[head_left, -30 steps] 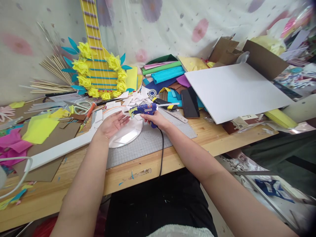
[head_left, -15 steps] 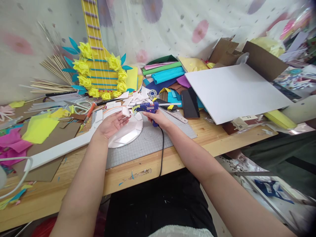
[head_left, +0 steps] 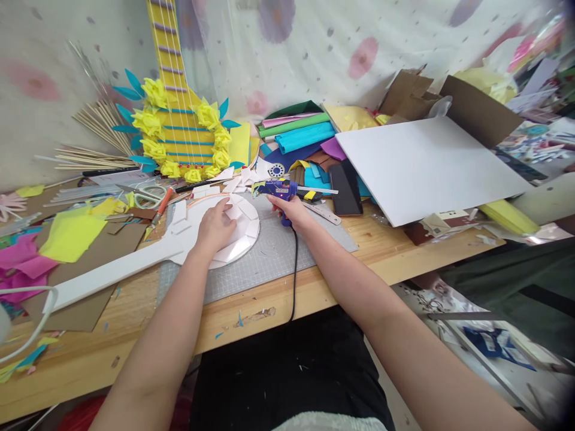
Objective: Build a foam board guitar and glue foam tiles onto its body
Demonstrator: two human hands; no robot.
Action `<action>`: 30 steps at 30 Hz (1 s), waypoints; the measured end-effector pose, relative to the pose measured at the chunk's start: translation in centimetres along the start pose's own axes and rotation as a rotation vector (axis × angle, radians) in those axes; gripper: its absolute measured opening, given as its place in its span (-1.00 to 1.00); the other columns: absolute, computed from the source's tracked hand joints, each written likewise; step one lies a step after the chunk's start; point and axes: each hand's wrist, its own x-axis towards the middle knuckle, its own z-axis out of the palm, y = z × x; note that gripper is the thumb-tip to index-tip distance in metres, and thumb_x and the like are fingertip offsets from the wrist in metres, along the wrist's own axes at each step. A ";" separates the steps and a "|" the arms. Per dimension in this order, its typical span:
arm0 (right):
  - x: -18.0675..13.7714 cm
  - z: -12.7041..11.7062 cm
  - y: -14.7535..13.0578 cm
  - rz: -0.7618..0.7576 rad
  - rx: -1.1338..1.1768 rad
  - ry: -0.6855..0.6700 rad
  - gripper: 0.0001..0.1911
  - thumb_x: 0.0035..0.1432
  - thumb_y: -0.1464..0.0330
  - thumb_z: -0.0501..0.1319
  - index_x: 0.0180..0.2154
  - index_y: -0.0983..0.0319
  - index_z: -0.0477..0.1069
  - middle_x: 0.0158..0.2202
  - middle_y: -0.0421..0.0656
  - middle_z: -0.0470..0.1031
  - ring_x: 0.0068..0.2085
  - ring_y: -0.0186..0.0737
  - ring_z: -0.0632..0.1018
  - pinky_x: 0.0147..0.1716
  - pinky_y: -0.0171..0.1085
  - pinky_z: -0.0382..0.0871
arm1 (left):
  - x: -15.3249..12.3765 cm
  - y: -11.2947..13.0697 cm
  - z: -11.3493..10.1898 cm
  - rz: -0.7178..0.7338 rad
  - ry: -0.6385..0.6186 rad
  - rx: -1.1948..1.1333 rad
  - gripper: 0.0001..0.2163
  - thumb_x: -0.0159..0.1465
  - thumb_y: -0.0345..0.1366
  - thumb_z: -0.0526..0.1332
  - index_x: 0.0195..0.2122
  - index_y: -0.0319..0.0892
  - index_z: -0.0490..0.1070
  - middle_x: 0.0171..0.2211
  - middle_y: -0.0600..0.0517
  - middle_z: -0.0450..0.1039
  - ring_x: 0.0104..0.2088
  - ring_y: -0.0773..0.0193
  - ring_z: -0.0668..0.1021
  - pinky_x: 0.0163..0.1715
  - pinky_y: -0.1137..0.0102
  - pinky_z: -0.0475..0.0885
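Note:
A white guitar-shaped foam board [head_left: 121, 266], with a round body and a long neck, lies partly on a grey cutting mat [head_left: 287, 257]. White strips stand along the rim of its body. My left hand [head_left: 216, 226] is over the body, fingers curled around a small white foam piece [head_left: 234, 212] at the far side of the rim. My right hand [head_left: 290, 211] grips a blue hot glue gun [head_left: 277, 190], its nozzle pointing left, just beyond the body's right edge. A glue stick [head_left: 317, 190] sticks out of its back, and a black cord [head_left: 295, 275] hangs over the table edge.
Behind stands a yellow guitar [head_left: 186, 134] with paper roses. White scraps [head_left: 245, 178], scissors [head_left: 150, 194], an orange-handled knife [head_left: 165, 199] and a steel ruler [head_left: 323, 212] lie around the mat. To the right are a phone [head_left: 345, 188] and a large white board [head_left: 426, 167].
My left hand has turned palm down and brought the white foam piece from near the nozzle onto the board's body. My right hand has drawn the glue gun slightly right.

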 end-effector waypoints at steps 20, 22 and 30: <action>-0.2 0.2 -0.1 0.001 0.021 0.002 -0.69 -0.14 0.14 0.36 -0.49 0.21 0.36 -0.60 -0.25 0.40 -0.60 -0.43 0.29 -0.65 -0.39 0.16 | 0.6 -0.2 0.7 -0.001 -0.034 0.052 -0.35 0.09 -0.39 0.23 0.25 -0.19 0.17 -0.01 -0.10 0.49 0.16 -0.04 0.29 0.17 0.11 0.14; -0.2 0.2 -0.1 0.001 0.022 0.004 -0.70 -0.13 0.16 0.36 -0.50 0.21 0.36 -0.60 -0.25 0.39 -0.59 -0.43 0.30 -0.64 -0.39 0.16 | 0.7 -0.1 0.7 -0.006 -0.037 0.063 -0.34 0.10 -0.39 0.23 0.26 -0.21 0.15 -0.01 -0.11 0.49 0.16 -0.05 0.29 0.17 0.10 0.13; -0.2 0.3 0.0 0.008 0.026 0.011 -0.67 -0.17 0.13 0.38 -0.51 0.21 0.37 -0.60 -0.24 0.39 -0.59 -0.43 0.30 -0.65 -0.38 0.16 | 0.5 0.0 0.5 0.012 -0.067 0.084 -0.31 0.12 -0.37 0.22 0.30 -0.24 0.06 0.06 -0.13 0.44 0.19 -0.04 0.27 0.18 0.11 0.12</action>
